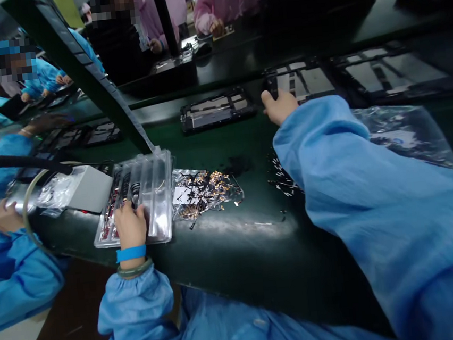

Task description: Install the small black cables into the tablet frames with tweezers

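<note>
My left hand [130, 226], with a blue band at its wrist, reaches into a clear plastic compartment tray [159, 198]. Its fingers are bent down among small red and black parts, and whatever they pinch is hidden. Farther away on the right, my right hand [281, 106] is closed at the near left corner of a black device frame [301, 80] with grey panels inside. The sleeve hides some of that edge. Between my hands, a plastic bag [184, 195] lies under a heap of small black and gold flex parts [215, 184].
More black frames stand along the bench, one at centre [216, 109] and another at right [393, 71]. Small strips [286, 180] and a clear bag [411, 133] lie near my right sleeve. A slanted post [92, 70] rises behind the tray. A co-worker's hand [4, 217] is at left.
</note>
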`<action>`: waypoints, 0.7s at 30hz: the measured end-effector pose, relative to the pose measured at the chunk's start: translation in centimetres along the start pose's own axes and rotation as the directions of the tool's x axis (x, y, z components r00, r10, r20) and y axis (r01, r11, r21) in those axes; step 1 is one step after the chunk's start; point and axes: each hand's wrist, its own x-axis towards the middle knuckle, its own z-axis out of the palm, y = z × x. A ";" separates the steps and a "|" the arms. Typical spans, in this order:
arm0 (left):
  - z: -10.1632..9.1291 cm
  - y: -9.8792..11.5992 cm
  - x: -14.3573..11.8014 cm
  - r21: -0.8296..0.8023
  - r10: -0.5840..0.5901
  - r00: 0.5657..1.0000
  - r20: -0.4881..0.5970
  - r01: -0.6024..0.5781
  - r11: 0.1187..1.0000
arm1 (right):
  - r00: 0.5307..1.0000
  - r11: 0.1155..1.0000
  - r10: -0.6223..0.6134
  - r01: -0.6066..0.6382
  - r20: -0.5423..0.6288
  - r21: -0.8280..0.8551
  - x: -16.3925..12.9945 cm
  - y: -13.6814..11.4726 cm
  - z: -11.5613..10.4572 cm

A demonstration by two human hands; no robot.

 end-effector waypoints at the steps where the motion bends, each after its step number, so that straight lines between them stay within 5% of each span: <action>1: 0.0 -0.2 0.2 -0.022 0.002 1.000 0.001 -0.002 1.000 | 1.000 1.000 -0.001 0.001 -0.010 -0.020 -0.4 0.0 0.0; 4: -0.2 -0.6 0.4 -0.091 -0.007 1.000 -0.013 0.006 0.996 | 0.999 0.998 -0.039 0.040 0.020 -0.043 -2.8 -0.2 -0.4; 9: -1.0 0.0 0.1 -0.201 -0.048 0.994 -0.102 0.027 0.979 | 0.942 0.945 -0.298 0.314 0.156 -0.093 -8.3 0.4 -1.4; 16: -2.7 3.6 -1.3 -0.412 -0.086 0.956 -0.281 -0.039 0.910 | 0.695 0.687 -0.714 0.719 0.082 -0.108 -15.5 1.2 -0.8; 19: -3.1 7.1 -3.4 -0.662 0.012 0.997 -0.075 -0.059 0.747 | 0.519 0.507 -0.854 0.846 0.039 -0.167 -18.1 0.3 0.1; 21: -3.3 9.5 -4.9 -0.879 0.145 0.970 0.193 0.106 0.464 | 0.436 0.425 -0.900 0.883 0.014 -0.197 -19.1 -0.3 0.8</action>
